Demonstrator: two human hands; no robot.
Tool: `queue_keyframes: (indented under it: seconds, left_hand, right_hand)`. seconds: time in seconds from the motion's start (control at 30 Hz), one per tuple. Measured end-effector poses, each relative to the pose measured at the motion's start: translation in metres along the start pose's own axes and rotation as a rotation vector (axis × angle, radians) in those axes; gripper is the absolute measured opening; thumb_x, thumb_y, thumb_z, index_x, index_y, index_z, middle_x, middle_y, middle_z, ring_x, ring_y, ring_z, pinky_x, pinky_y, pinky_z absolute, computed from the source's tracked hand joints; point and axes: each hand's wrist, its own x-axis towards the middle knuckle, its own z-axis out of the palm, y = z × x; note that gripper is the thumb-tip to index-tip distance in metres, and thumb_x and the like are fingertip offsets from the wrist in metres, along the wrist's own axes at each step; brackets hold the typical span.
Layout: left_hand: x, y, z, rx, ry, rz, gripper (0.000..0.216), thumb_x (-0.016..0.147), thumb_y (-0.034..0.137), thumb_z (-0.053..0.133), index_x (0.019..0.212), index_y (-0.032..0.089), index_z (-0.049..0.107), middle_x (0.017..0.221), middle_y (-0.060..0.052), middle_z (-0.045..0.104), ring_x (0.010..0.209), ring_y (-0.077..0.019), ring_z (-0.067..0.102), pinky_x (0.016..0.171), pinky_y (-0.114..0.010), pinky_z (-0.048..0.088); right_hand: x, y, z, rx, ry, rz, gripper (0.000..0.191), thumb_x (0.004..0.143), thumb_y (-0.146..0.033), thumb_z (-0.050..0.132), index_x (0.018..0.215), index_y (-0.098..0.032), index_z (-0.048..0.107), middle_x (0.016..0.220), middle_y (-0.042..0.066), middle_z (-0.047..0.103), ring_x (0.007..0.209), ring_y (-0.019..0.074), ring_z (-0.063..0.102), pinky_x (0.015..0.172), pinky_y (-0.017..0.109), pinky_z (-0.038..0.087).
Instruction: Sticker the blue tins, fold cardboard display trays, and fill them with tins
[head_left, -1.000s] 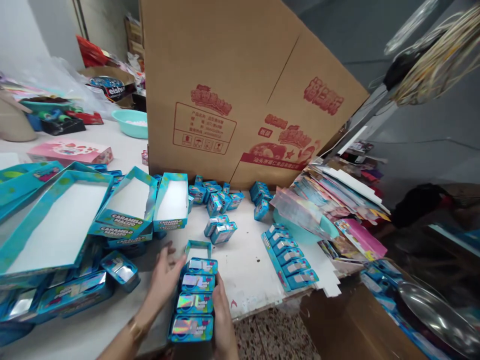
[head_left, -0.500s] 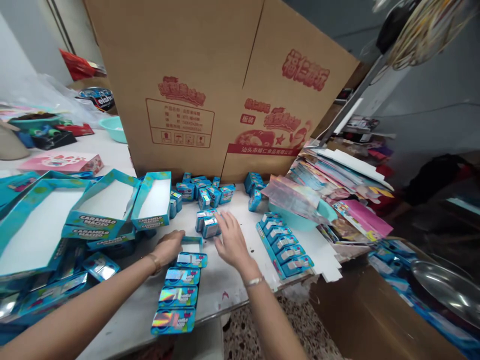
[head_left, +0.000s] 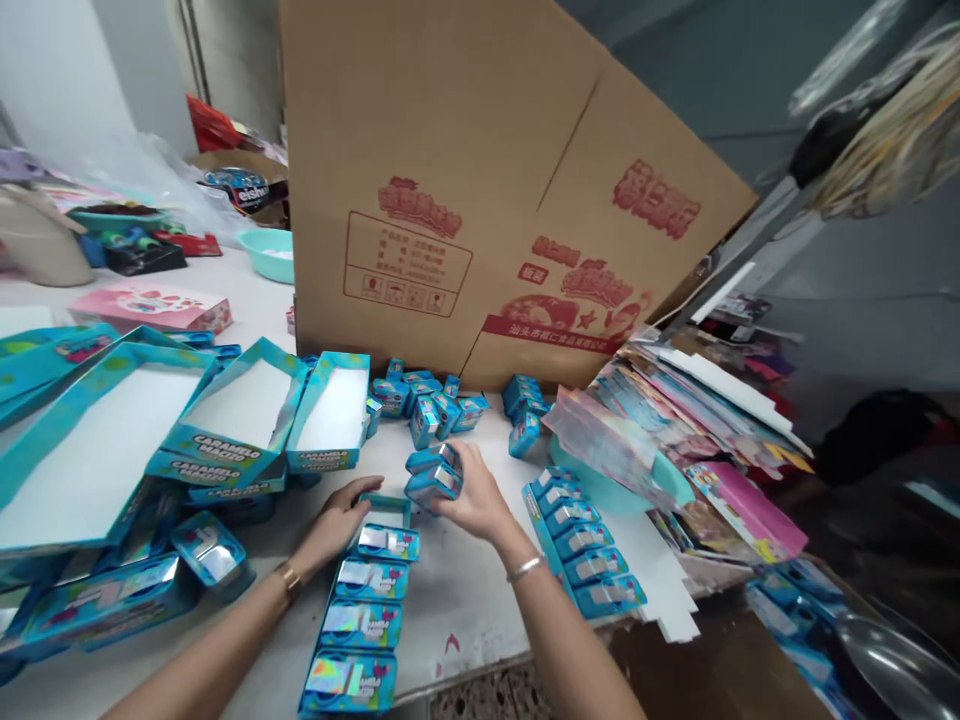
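Before me lies a narrow blue display tray (head_left: 328,610) with a row of small blue candy packs (head_left: 363,623) in it; its far end shows bare white bottom. My left hand (head_left: 341,515) is at that far end, its fingers curled over the left rim. Just beyond and to the right, my right hand (head_left: 480,495) grips a pair of blue candy packs (head_left: 433,475) between thumb and fingers. The packs are tilted and close to the tabletop; I cannot tell whether they touch it. On the right is another tray of candy packs (head_left: 585,540).
Blue trays (head_left: 330,405) with white bottoms are stacked at left, over more blue packs. Loose packs (head_left: 424,420) stand by a tall cardboard box (head_left: 480,180). Flat printed sheets (head_left: 690,390) and a turquoise basin (head_left: 671,480) are at right.
My right hand has closed on the pair of candy packs, which are now tilted. My left hand stays at the tray's far end. The whole view has shifted slightly.
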Motion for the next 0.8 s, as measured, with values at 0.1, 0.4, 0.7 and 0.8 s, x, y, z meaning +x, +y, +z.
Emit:
queue_keyframes:
  seconds: [0.1,0.4,0.7,0.8]
  left_hand:
    - [-0.004,-0.006,-0.002,-0.153,0.008,-0.009,0.043,0.081,0.034,0.047,0.116,0.018,0.067,0.119,-0.009,0.072,0.114,-0.0255,0.064,0.104,-0.038,0.045]
    - [-0.002,-0.009,-0.006,-0.442,-0.036,-0.083,0.032,0.079,0.039,0.059,0.1,0.021,0.075,0.11,-0.006,0.076,0.107,-0.0284,0.067,0.1,-0.04,0.048]
    - [-0.008,-0.016,-0.011,-0.669,0.041,-0.156,0.037,0.069,0.035,0.062,0.097,0.016,0.077,0.112,-0.011,0.076,0.112,-0.0315,0.066,0.104,-0.045,0.046]
    - [-0.011,-0.01,0.005,-0.707,0.119,-0.182,0.048,0.072,0.048,0.063,0.106,0.015,0.073,0.128,-0.013,0.068,0.129,-0.0309,0.054,0.116,-0.043,0.034]
  right_hand:
    - [-0.009,-0.013,0.018,0.265,0.101,0.067,0.085,0.067,-0.026,0.08,0.138,-0.022,0.034,0.132,0.009,0.05,0.123,0.0245,0.051,0.106,0.037,0.04]
    - [0.001,-0.046,0.021,-0.051,-0.387,-0.133,0.102,0.067,-0.044,0.084,0.152,-0.028,0.029,0.128,0.009,0.05,0.119,0.0272,0.048,0.103,0.04,0.042]
    - [0.011,-0.061,0.045,-0.284,-0.508,-0.077,0.104,0.077,-0.073,0.061,0.157,-0.023,0.016,0.128,0.015,0.05,0.117,0.0327,0.049,0.096,0.047,0.046]
    - [0.018,-0.063,0.057,-0.343,-0.507,-0.102,0.101,0.08,-0.073,0.057,0.157,-0.021,0.018,0.142,0.02,0.044,0.13,0.0361,0.04,0.105,0.052,0.038]
